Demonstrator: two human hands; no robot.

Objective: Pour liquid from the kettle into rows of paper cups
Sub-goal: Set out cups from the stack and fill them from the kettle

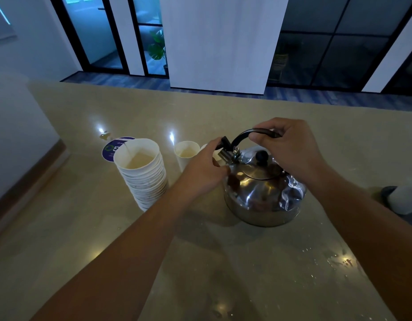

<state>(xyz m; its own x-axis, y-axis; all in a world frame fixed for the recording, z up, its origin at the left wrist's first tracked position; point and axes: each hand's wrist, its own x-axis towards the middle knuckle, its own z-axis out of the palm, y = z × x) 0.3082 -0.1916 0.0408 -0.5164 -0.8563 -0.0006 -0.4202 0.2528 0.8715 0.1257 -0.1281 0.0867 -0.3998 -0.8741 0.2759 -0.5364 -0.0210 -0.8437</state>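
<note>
A shiny steel kettle (263, 195) with a black lid knob stands on the beige counter (200, 262). My right hand (290, 147) grips its black arched handle from above. My left hand (205, 170) pinches the black spout cap at the kettle's left side. Left of the kettle rises a tall stack of white paper cups (142, 172); the top cup holds pale liquid. A single paper cup (186, 152) with pale liquid stands behind my left hand. Another cup behind it is mostly hidden.
A round purple sticker (110, 149) lies on the counter behind the cup stack. Water drops (339, 260) speckle the counter at the near right. A dark and white object (401, 200) sits at the right edge. A wall borders the counter on the left.
</note>
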